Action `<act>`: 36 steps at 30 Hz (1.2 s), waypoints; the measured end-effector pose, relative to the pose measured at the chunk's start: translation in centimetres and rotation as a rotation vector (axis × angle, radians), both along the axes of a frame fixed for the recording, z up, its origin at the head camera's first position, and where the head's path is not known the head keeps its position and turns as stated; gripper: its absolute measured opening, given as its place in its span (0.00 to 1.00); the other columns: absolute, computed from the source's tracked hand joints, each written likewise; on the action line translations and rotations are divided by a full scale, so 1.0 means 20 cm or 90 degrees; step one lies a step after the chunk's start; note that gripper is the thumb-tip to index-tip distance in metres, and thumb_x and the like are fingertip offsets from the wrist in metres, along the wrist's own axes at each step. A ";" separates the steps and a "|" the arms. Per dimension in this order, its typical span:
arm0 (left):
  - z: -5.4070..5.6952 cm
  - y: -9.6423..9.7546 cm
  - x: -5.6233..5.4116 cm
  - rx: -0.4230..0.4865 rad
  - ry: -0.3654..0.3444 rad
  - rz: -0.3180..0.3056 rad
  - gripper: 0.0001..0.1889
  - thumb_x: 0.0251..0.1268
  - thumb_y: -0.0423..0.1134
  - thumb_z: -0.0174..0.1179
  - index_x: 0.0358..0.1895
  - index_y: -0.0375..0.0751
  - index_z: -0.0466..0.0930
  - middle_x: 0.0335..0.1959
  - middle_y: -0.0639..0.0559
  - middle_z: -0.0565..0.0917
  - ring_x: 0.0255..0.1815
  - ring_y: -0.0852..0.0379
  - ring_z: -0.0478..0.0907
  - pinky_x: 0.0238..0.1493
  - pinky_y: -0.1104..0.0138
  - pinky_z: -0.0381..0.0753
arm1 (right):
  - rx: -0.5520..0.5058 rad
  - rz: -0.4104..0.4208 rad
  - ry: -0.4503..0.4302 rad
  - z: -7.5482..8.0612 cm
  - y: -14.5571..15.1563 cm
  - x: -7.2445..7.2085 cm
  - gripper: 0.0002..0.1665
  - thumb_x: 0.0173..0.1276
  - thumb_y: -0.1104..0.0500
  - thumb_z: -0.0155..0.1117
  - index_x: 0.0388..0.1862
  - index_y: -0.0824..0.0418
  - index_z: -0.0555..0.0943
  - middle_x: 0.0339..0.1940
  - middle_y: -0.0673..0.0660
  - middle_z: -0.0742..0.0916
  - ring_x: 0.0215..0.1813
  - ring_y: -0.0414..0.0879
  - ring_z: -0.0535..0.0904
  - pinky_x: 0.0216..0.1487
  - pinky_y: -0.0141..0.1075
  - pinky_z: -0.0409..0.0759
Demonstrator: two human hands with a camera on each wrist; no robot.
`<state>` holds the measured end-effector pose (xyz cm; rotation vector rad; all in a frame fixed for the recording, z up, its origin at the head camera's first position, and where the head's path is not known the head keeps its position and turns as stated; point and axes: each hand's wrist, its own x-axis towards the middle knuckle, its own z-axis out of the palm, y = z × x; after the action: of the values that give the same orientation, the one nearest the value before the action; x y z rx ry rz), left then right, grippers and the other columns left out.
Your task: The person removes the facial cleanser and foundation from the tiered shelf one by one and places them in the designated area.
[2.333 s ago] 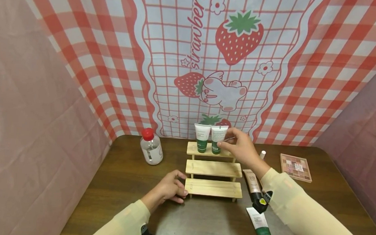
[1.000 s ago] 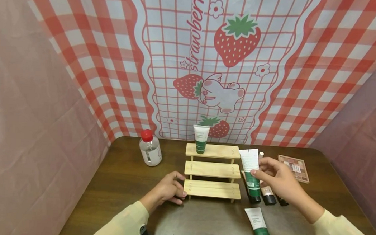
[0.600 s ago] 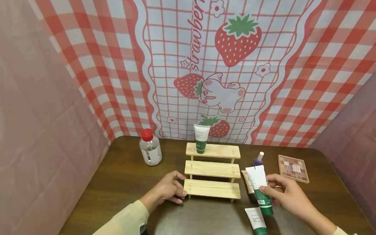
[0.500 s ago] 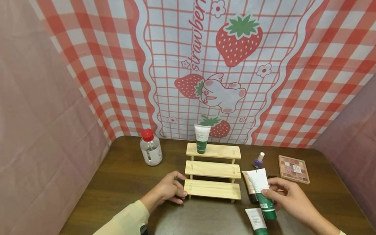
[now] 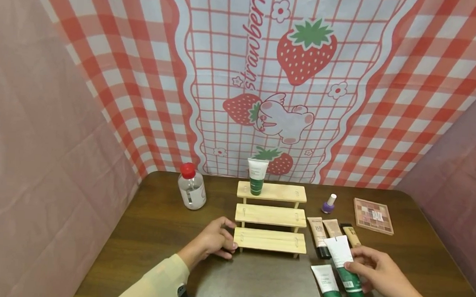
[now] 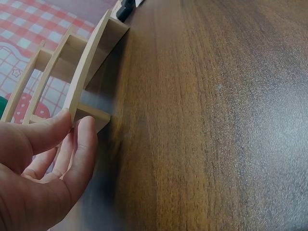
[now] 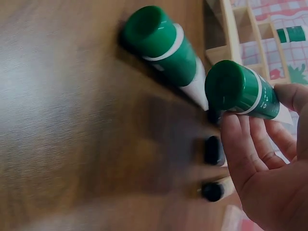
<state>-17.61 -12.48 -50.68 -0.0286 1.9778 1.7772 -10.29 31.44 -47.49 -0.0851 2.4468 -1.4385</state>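
My left hand (image 5: 216, 238) holds the left end of the bottom tier of a three-tier wooden display rack (image 5: 270, 240), its thumb and fingertips pinching the board's corner in the left wrist view. A white and green squeeze tube (image 5: 342, 257) is gripped in my right hand (image 5: 387, 275), tilted above the tabletop at the right, its green cap (image 7: 226, 86) toward the wrist camera. Beside it a matching tube (image 5: 328, 288) lies on the table. Another such tube (image 5: 256, 176) stands upright at the left of the rack's top tier.
Right of the rack lie a BB cream tube (image 5: 317, 235), a beige tube (image 5: 332, 227) and a black-ended tube (image 5: 351, 235). Behind them are a purple nail polish bottle (image 5: 328, 205) and an eyeshadow palette (image 5: 374, 216). A red-capped clear bottle (image 5: 192, 189) stands left of the rack.
My right hand has taken one tube off the rack's top tier and carried it right and toward me, beside the lying tube. My left hand keeps its hold on the rack.
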 end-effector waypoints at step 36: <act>0.00 0.00 0.00 0.002 0.002 -0.006 0.30 0.56 0.16 0.67 0.61 0.32 0.67 0.36 0.39 0.80 0.30 0.49 0.83 0.28 0.57 0.92 | 0.014 0.018 -0.124 -0.17 0.15 0.11 0.17 0.74 0.55 0.63 0.51 0.68 0.79 0.34 0.55 0.86 0.31 0.44 0.80 0.23 0.44 0.88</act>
<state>-17.54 -12.51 -50.72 -0.0155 1.9743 1.7749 -8.04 34.40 -50.93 0.0240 2.2946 -1.3406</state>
